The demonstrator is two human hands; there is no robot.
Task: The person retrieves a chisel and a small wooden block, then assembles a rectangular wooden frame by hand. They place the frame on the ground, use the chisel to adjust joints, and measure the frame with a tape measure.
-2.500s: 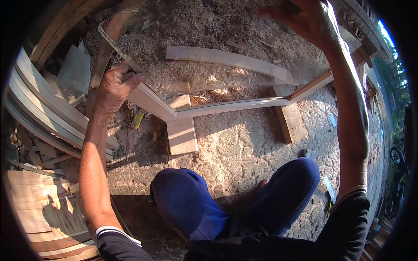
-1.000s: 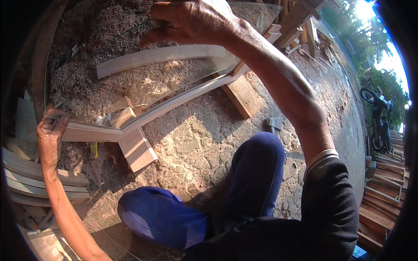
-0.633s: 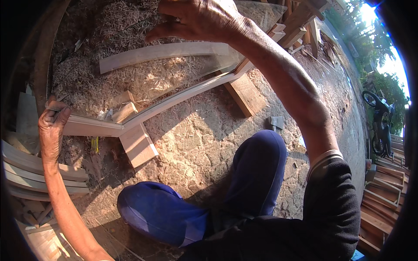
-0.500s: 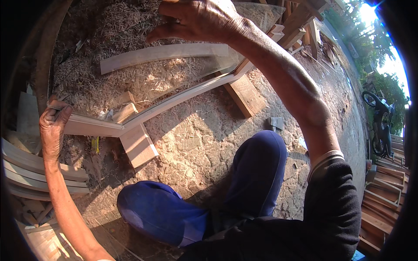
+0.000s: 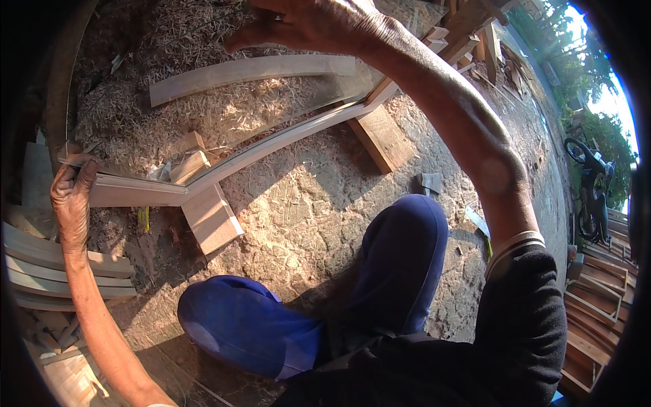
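Note:
A pale wooden frame (image 5: 285,140) with angled corners rests across wooden blocks in front of me. A clear sheet, apparently a glass pane (image 5: 365,83), lies over it; wood shavings and a curved wooden strip (image 5: 254,73) show through. At the left corner, my left hand (image 5: 72,203) is closed, thumb and fingers pinching the pane's edge close to the frame. My right hand (image 5: 312,26) reaches over the far side, thumb apart from the fingers. I see nothing in it, though the upper picture edge cuts off its fingertips.
Two wooden blocks (image 5: 211,220) (image 5: 383,139) prop the frame. A metal tool head (image 5: 430,182) and a blade-like piece (image 5: 477,220) lie by my right knee. Curved wooden pieces (image 5: 68,271) are stacked at left. Timber lies at right, near a parked motorcycle (image 5: 594,190).
My right hand has shifted slightly up, partly out of the picture. My left hand keeps its pinch at the corner. The whole view has shifted a little.

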